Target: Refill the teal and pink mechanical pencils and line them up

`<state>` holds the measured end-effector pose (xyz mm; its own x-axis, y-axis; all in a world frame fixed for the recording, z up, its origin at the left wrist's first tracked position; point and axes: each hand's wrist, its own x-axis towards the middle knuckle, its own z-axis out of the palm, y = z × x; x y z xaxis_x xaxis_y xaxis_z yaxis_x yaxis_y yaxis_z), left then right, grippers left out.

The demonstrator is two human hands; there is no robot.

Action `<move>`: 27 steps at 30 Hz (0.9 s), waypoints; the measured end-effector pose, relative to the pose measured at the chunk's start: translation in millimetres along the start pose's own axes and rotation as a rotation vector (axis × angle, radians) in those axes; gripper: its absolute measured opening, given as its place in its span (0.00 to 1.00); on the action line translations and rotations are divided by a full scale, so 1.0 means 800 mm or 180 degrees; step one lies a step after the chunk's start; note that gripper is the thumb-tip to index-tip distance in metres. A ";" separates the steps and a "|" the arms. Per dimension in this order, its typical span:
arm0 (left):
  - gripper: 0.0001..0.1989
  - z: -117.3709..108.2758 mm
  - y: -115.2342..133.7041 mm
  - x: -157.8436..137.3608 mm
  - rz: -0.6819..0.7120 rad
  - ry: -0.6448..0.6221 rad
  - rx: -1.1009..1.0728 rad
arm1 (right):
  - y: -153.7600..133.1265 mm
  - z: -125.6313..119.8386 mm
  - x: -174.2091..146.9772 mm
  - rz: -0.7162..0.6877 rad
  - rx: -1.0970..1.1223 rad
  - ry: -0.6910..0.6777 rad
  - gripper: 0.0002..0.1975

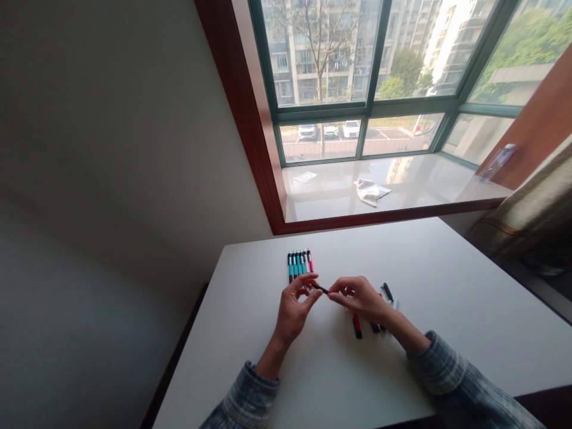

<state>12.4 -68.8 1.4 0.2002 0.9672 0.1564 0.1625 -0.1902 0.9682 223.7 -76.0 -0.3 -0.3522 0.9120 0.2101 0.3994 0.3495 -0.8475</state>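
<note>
My left hand (290, 313) pinches a short, dark pen part (320, 289) between thumb and fingers above the white table. At the other end of this part, the thumb and fingertips of my right hand (361, 298) are closed on it. Just beyond my left hand lies a neat row of several pens (295, 262), mostly teal with black ends and one red at the right. Under and beside my right hand are loose pen pieces, among them a red and black barrel (357, 326) and a black piece (387, 292). My right hand and wrist hide some of them.
The white table (451, 292) meets a grey wall (134, 149) on the left. Behind it, the window sill (326, 199) holds a crumpled white cloth (370, 192), a paper piece (305, 177) and a clear bottle (497, 164). A curtain (527, 196) hangs at right.
</note>
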 end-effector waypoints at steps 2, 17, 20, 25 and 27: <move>0.19 0.001 0.000 0.000 -0.0090 -0.0051 -0.0227 | -0.002 0.003 -0.002 -0.0122 -0.0143 -0.0081 0.12; 0.13 0.007 0.003 0.000 -0.0226 -0.0215 -0.0550 | -0.014 -0.036 -0.038 -0.0312 -0.1504 -0.0055 0.42; 0.15 0.008 0.001 0.000 -0.0377 -0.0153 -0.0734 | -0.016 -0.043 -0.061 -0.0228 -0.1681 -0.0236 0.51; 0.20 0.009 -0.001 -0.002 -0.0592 -0.0042 -0.0878 | -0.019 -0.040 -0.081 -0.0086 -0.1826 -0.0523 0.56; 0.22 0.008 0.000 -0.002 -0.0672 -0.0005 -0.0924 | -0.022 -0.039 -0.082 -0.0057 -0.1872 -0.0549 0.56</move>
<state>18.3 -71.5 -0.1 0.1929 0.9798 -0.0532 -0.0809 0.0700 0.9943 266.1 -135.4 16.5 -0.4755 0.8742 0.0981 0.7751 0.4691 -0.4233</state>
